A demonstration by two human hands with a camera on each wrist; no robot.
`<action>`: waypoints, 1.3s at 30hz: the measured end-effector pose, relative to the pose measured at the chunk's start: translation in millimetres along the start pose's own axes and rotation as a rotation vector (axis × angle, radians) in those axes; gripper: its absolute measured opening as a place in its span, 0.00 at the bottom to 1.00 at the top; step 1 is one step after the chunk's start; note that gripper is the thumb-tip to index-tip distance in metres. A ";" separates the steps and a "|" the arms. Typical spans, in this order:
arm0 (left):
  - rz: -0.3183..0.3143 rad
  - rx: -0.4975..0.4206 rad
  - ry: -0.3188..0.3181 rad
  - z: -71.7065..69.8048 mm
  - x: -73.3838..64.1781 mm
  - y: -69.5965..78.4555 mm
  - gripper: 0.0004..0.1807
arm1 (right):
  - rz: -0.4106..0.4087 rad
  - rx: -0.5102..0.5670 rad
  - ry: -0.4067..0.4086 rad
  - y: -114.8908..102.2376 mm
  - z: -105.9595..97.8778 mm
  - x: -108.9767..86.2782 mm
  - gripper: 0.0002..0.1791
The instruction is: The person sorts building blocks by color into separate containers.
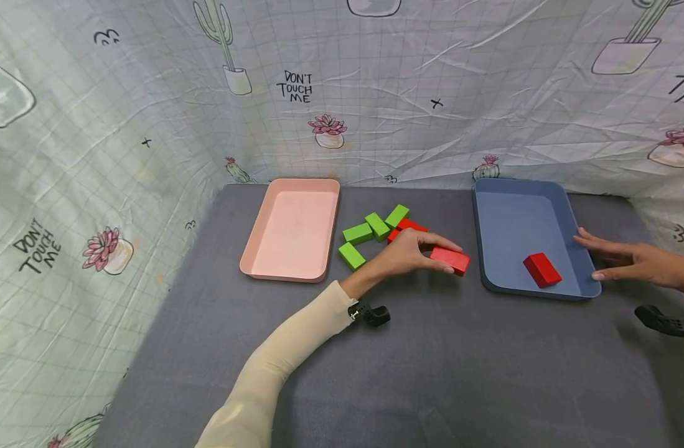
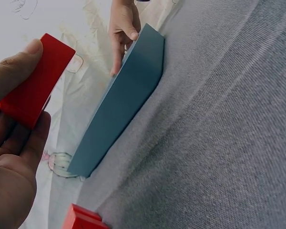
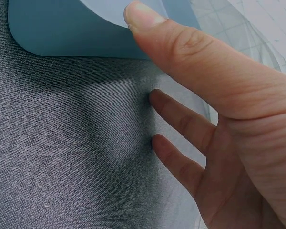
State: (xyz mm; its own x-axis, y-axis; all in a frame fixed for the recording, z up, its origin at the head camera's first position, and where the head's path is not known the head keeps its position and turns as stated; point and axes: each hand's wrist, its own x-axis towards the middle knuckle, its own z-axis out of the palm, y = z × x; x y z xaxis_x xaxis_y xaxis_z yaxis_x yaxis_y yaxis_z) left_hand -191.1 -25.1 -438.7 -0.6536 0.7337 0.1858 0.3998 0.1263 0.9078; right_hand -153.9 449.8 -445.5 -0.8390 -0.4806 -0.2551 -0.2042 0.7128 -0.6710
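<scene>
My left hand [image 1: 409, 252] pinches a red block [image 1: 450, 260] between thumb and fingers, just left of the blue tray [image 1: 490, 283]. In the left wrist view this block [image 2: 40, 81] is held above the level of the grey cloth. A second red block [image 1: 542, 270] lies inside the blue tray, near its front right. My right hand [image 1: 635, 261] is at that tray's right side, fingers spread and thumb tip at the rim. Behind the left hand, more red blocks [image 1: 412, 225] lie partly hidden beside several green blocks [image 1: 357, 233].
A pink tray [image 1: 288, 230] stands at the back left of the grey cloth-covered table [image 1: 409, 373]. Patterned fabric [image 1: 375, 124] hangs behind and along the sides. Black straps [image 1: 371, 314] sit at the wrists.
</scene>
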 end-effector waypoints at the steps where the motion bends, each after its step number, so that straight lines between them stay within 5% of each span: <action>1: -0.001 0.002 0.000 0.2 0.7 0.3 0.22 | -0.001 0.000 -0.002 0.1 -0.2 0.2 0.46; 28: -0.034 -0.035 -0.007 2.6 10.4 11.4 0.22 | 0.034 0.008 -0.015 0.0 -2.1 1.5 0.46; 39: 0.006 -0.036 0.002 4.4 16.3 8.6 0.22 | 0.022 -0.001 0.010 -0.2 0.8 0.0 0.47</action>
State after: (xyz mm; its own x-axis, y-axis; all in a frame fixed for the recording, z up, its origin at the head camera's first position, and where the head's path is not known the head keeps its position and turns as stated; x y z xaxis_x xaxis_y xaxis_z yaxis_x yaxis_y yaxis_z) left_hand -195.5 -9.2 -429.5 -0.6525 0.7329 0.1924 0.3804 0.0973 0.9197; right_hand -153.4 449.3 -445.9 -0.8481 -0.4600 -0.2627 -0.1865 0.7235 -0.6646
